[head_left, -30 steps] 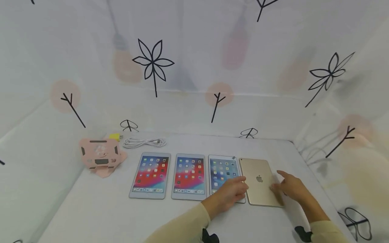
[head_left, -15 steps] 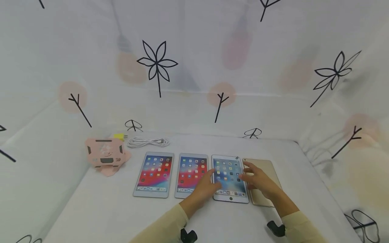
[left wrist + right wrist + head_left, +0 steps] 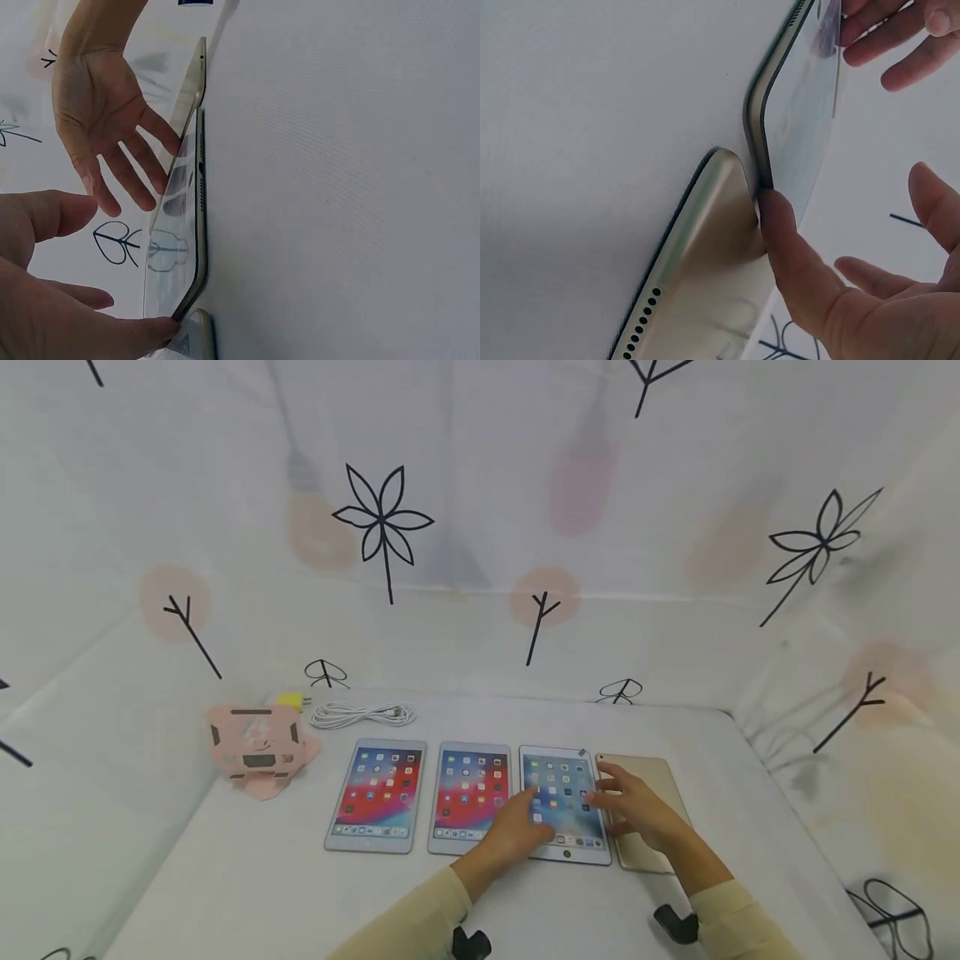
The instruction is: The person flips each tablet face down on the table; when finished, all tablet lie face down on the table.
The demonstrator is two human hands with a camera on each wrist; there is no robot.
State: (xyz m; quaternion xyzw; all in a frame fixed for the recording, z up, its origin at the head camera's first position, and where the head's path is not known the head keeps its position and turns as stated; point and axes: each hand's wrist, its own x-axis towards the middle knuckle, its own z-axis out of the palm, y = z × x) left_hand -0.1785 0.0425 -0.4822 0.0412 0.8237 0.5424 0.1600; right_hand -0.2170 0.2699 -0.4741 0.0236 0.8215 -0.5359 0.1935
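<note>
In the head view a tablet with a blue home screen [image 3: 558,793] lies face up between both hands. The left hand [image 3: 517,828] reaches over its left side; in the left wrist view a straight fingertip [image 3: 165,327] rests at its edge. The right hand [image 3: 637,806] is at its right side, partly over the gold tablet [image 3: 660,777], which lies face down. A right finger [image 3: 776,217] touches the blue-screen tablet's edge in the right wrist view, where the gold tablet's rim sits close alongside. Neither hand grips anything; fingers are spread and relaxed.
Two tablets with red and blue screens, a left one [image 3: 377,793] and a right one [image 3: 471,789], lie in the same row. Behind them are a coiled white cable [image 3: 362,715], a yellow plug adapter [image 3: 292,701] and a pink case [image 3: 257,743] on the white table [image 3: 247,877].
Both hands have moved left, off the gold tablet's sides to the two sides of the blue-screen tablet. Over the last half second they have barely moved. The tablets stay in their row.
</note>
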